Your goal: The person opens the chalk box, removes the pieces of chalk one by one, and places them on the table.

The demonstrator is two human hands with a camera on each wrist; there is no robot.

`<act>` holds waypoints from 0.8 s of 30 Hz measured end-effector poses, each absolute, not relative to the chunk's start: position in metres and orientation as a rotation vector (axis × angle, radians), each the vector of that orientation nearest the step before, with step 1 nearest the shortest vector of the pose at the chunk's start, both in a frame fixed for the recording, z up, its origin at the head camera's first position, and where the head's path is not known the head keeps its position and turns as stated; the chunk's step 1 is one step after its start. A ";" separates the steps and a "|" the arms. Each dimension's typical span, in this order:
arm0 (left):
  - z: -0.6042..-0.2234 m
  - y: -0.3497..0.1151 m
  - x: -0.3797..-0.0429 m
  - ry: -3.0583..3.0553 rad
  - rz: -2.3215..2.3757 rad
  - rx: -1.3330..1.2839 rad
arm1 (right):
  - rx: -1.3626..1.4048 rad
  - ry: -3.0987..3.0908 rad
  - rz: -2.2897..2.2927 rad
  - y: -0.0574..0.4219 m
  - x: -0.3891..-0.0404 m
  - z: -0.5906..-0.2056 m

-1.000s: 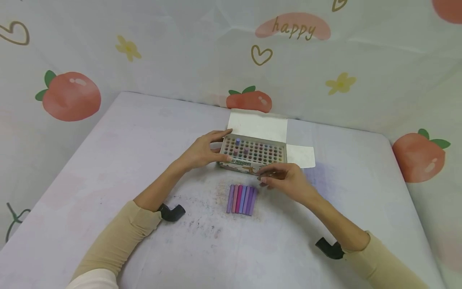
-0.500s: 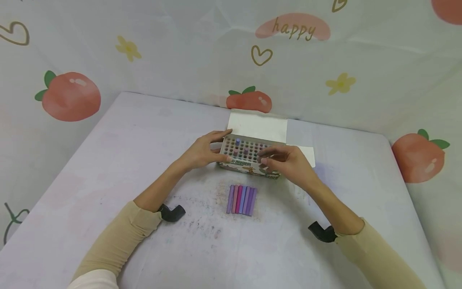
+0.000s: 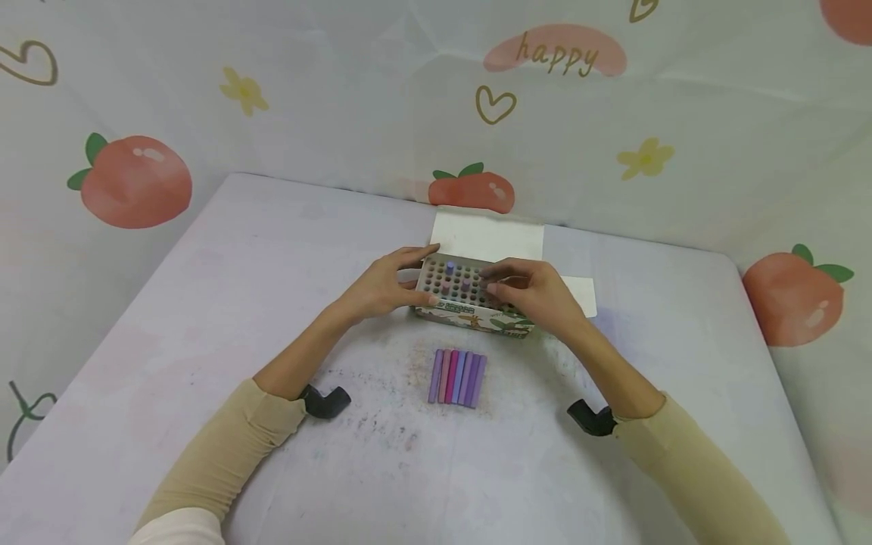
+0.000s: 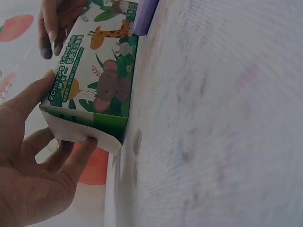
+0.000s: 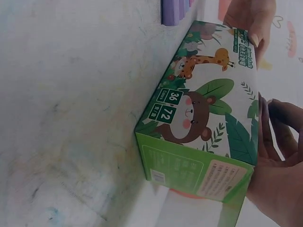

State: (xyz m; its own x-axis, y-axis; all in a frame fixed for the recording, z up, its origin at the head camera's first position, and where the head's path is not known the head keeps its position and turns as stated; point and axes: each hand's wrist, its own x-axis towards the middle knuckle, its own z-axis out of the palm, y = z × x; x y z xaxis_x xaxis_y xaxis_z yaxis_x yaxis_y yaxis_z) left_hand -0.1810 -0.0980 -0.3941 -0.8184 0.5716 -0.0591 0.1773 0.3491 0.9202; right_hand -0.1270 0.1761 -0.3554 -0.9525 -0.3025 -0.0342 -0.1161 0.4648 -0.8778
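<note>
A chalk box with printed animals stands with its lid folded back, showing an insert full of round holes. Blue, pink and purple chalk sticks poke up on its left side. My left hand grips the box's left end, thumb on the front edge, fingers at the end and back. Over the right half of the holes hovers my right hand, fingers bent and thumb apart from them; I see nothing between them. In front of the box lies a row of several pink, blue and purple chalk sticks.
The raised white lid stands behind the box, and a side flap sticks out right. Chalk dust smudges mark the white tabletop. A printed curtain hangs behind.
My right hand has moved from beside the chalk row up and back over the box's holes. The left hand has stayed on the box, and the row looks the same.
</note>
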 end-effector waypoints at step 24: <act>-0.390 -0.098 -0.181 2.281 1.424 0.643 | -0.338 2.540 -1.311 0.162 -0.147 -0.366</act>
State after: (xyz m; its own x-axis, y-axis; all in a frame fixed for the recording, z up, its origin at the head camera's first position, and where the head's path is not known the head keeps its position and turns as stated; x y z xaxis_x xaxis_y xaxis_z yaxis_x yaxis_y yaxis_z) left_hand -0.1810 -0.0984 -0.3903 -0.8256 0.5596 -0.0723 0.1808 0.3837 0.9056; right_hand -0.1468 0.1618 -0.3656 -0.9384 -0.3223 -0.1248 -0.0848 0.5649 -0.8208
